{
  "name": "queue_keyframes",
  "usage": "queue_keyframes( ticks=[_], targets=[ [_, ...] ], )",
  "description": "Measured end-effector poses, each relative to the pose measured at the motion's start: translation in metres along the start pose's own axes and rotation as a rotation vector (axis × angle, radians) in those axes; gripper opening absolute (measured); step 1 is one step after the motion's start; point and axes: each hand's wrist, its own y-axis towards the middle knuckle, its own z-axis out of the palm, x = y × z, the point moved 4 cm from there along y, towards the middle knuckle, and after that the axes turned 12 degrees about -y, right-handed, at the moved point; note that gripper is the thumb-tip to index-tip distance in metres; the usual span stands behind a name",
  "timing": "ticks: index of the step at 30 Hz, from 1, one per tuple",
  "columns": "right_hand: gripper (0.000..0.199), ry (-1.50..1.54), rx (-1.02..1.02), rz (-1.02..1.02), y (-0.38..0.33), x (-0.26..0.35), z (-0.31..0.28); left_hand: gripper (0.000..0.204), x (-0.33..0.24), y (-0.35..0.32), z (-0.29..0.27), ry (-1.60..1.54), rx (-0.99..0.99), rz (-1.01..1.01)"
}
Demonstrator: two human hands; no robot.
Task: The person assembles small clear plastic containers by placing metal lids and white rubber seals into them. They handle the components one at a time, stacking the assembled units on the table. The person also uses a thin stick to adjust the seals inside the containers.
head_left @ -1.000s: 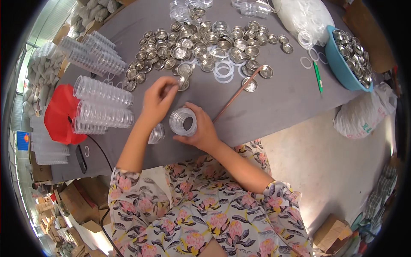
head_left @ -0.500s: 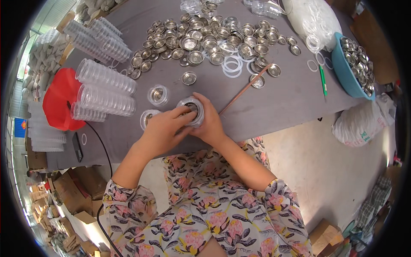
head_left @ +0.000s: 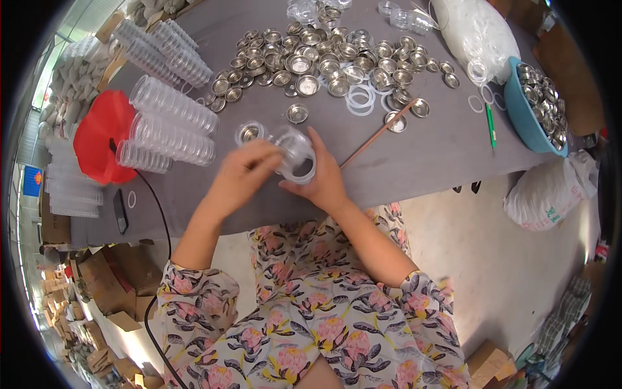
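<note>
My right hand [head_left: 322, 172] grips a clear round plastic jar [head_left: 303, 171], tilted, with its rim toward me. Motion blurs my left hand [head_left: 243, 172]; its fingers are bent together against the jar's left side, and whatever they hold cannot be made out. Just beyond that hand stands a clear jar with a metal dish in it [head_left: 250, 133]. A single shallow metal dish [head_left: 297, 113] lies a little farther off. Many more metal dishes [head_left: 299, 64] are heaped at the far side, with white rings [head_left: 360, 98] beside them.
Stacked clear cups [head_left: 173, 123] stand at left near a red dish-shaped object [head_left: 103, 139] with a black cord. Right of my hands lies a brown stick [head_left: 376, 136]; farther right are a green tool [head_left: 490, 126] and a blue basin [head_left: 518, 110] of metal dishes.
My left fingers have drawn back out of the jar's mouth to its left side. The jar has tipped in my right hand. The whole view has shifted slightly.
</note>
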Motion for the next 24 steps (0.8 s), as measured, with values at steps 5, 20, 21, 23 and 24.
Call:
queue_keyframes(
  ticks=[5,20,21,23,24],
  targets=[
    [0.084,-0.048,0.024,-0.008,0.002,0.000,-0.001,0.013,0.007,-0.038,-0.042,0.043,-0.274,0.020],
    [0.089,-0.057,0.026,-0.032,0.001,0.001,0.000,0.022,0.017,0.044,-0.009,0.444,0.119,-0.015],
    [0.092,-0.081,0.018,-0.039,0.002,0.000,0.001,0.023,0.032,0.063,0.000,0.448,0.127,0.003],
    [0.098,-0.123,0.011,-0.056,0.001,-0.001,0.003,0.023,0.059,0.092,0.015,0.499,0.142,0.020],
    [0.099,-0.134,0.012,-0.052,0.001,-0.001,0.002,0.023,0.065,0.103,0.022,0.546,0.153,0.025]
  ],
)
